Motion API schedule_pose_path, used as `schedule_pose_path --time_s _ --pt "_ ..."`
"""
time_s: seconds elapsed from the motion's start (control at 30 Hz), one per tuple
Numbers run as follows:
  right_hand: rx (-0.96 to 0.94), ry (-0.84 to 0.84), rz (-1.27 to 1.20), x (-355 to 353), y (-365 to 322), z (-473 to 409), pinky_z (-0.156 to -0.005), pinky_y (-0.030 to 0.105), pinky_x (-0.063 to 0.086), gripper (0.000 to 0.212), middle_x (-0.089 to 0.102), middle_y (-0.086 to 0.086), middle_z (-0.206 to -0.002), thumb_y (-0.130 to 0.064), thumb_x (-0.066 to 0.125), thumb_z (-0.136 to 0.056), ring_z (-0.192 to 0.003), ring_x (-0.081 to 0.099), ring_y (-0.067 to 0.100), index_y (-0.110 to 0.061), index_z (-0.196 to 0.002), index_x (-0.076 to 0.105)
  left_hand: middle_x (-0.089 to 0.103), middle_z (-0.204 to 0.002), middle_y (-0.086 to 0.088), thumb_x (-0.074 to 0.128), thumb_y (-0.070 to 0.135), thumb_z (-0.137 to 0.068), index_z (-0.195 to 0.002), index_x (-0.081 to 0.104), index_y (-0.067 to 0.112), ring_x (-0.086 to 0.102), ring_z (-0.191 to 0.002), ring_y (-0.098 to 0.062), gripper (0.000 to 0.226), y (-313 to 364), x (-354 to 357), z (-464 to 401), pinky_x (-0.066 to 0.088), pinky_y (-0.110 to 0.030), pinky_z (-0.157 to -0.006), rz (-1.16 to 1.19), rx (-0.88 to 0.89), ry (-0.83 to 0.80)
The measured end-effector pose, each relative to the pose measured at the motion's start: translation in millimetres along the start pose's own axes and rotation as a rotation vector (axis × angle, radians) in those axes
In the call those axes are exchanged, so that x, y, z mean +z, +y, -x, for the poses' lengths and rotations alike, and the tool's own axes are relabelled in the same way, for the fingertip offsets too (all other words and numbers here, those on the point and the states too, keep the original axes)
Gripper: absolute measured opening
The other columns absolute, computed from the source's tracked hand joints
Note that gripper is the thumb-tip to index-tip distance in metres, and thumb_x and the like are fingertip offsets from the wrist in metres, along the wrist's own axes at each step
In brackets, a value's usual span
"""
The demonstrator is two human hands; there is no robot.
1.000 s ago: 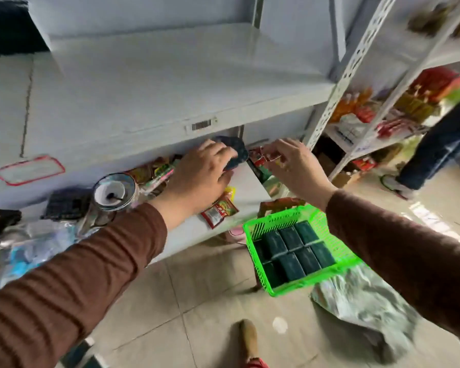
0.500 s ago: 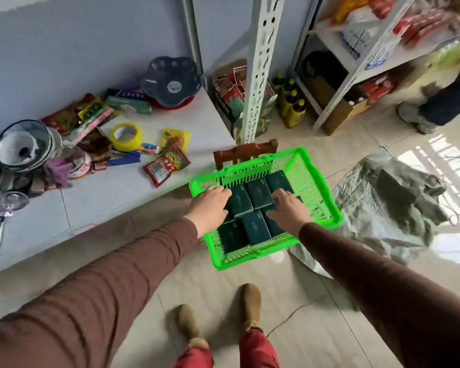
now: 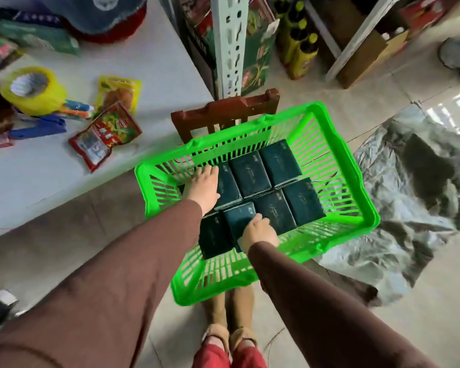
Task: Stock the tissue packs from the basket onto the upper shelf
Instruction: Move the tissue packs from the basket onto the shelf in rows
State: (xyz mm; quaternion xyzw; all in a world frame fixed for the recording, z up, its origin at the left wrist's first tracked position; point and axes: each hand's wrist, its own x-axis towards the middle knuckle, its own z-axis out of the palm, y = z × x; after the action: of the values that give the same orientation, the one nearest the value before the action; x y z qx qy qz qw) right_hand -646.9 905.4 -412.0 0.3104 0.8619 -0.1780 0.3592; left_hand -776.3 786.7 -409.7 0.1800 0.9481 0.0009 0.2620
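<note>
Reaching into the green basket, both hands lie on the dark tissue packs inside it. The left hand rests on a pack at the basket's left side, its fingers hidden, so its grip is unclear. The right hand seems to curl around a pack near the basket's front wall.

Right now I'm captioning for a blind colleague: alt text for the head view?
Both hands reach into a green basket of dark tissue packs: left hand on a far-row pack, right hand on a near one.
</note>
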Motion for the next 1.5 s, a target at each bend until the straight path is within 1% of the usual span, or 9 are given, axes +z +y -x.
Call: schedule_pose_path --time_s 0.27,0.37,0.5,0.77,0.87,1.0,1.13,1.37,1.5 --pt "0.048 -0.068 0.085 37 6 -18 -0.093 0.036 0.045 0.077 0.058 0.010 -0.125 -0.037 0.078 -0.071 -0.122 0.047 0.029 -0.012 -0.128 0.033 0.043 -0.142 -0.021 0.085 0.043 -0.069 -0.154 0.003 0.014 0.032 -0.136 -0.039 0.121 -2 24 -7 0.031 -0.057 -0.108 -0.054 0.003 -0.032" --pt "0.042 -0.145 0.082 25 12 -24 -0.097 0.036 0.043 0.077 0.058 0.008 -0.126 -0.044 0.078 -0.068 -0.126 0.041 0.029 -0.012 -0.127 0.041 0.054 -0.130 -0.024 0.088 0.034 -0.067 -0.148 0.015 0.013 0.044 -0.128 -0.039 0.111 -12 16 -7 0.034 -0.060 -0.104 0.002 -0.043 -0.063" --pt "-0.065 -0.140 0.087 -15 24 -8 -0.095 0.037 0.044 0.070 0.055 0.011 -0.126 -0.046 0.076 -0.068 -0.123 0.042 0.032 -0.013 -0.124 0.050 0.057 -0.127 -0.017 0.089 0.030 -0.066 -0.122 0.047 0.006 0.052 -0.118 -0.034 0.074 -23 1 14 0.042 -0.041 -0.100 0.187 -0.085 -0.070" --pt "-0.529 -0.078 -0.185 -184 13 100 -0.075 0.034 0.047 0.048 0.065 0.008 -0.099 -0.027 0.084 -0.069 -0.087 0.061 0.026 -0.013 -0.104 0.056 0.068 -0.104 -0.006 0.092 0.031 -0.055 -0.104 0.057 0.018 0.065 -0.098 -0.029 0.062 -63 -114 146 0.050 -0.035 -0.075 0.597 -0.223 0.165" --pt "-0.724 -0.055 -0.186 -261 -21 165 -0.076 0.033 0.050 0.045 0.066 0.000 -0.094 -0.029 0.085 -0.069 -0.086 0.063 0.022 -0.019 -0.104 0.059 0.066 -0.109 -0.009 0.090 0.033 -0.064 -0.124 0.056 0.016 0.062 -0.102 -0.030 0.070 -91 -192 220 0.049 -0.035 -0.080 0.647 -0.241 0.296" --pt "-0.982 -0.085 -0.231 -350 -92 272 -0.066 0.021 0.050 0.035 0.066 -0.008 -0.086 -0.018 0.083 -0.074 -0.077 0.060 0.008 -0.029 -0.098 0.061 0.067 -0.105 -0.004 0.089 0.042 -0.065 -0.121 0.049 0.022 0.064 -0.095 -0.024 0.072 -140 -295 334 0.053 -0.042 -0.080 0.699 -0.257 0.516" --pt "-1.208 -0.124 -0.289 -409 -169 387 -0.084 0.035 0.052 0.049 0.067 0.015 -0.110 -0.022 0.081 -0.073 -0.094 0.062 0.014 -0.014 -0.116 0.060 0.066 -0.101 0.005 0.088 0.045 -0.065 -0.123 0.044 0.027 0.065 -0.084 -0.017 0.075 -186 -383 450 0.053 -0.036 -0.071 0.683 -0.305 0.750" --pt "-1.499 -0.162 -0.279 -429 -328 546 -0.085 0.037 0.044 0.042 0.061 0.019 -0.101 -0.017 0.074 -0.077 -0.095 0.058 0.020 0.000 -0.111 0.056 0.070 -0.098 0.008 0.086 0.044 -0.068 -0.108 0.053 0.026 0.065 -0.087 -0.016 0.055 -320 -478 589 0.054 -0.037 -0.079 0.636 -0.394 1.013" --pt "-1.525 -0.099 -0.224 -412 -422 595 -0.081 0.029 0.044 0.032 0.066 0.013 -0.100 -0.018 0.077 -0.079 -0.093 0.060 0.017 -0.012 -0.106 0.059 0.068 -0.099 0.000 0.088 0.042 -0.065 -0.109 0.054 0.020 0.064 -0.092 -0.025 0.059 -416 -519 617 0.053 -0.040 -0.082 0.622 -0.453 1.072"
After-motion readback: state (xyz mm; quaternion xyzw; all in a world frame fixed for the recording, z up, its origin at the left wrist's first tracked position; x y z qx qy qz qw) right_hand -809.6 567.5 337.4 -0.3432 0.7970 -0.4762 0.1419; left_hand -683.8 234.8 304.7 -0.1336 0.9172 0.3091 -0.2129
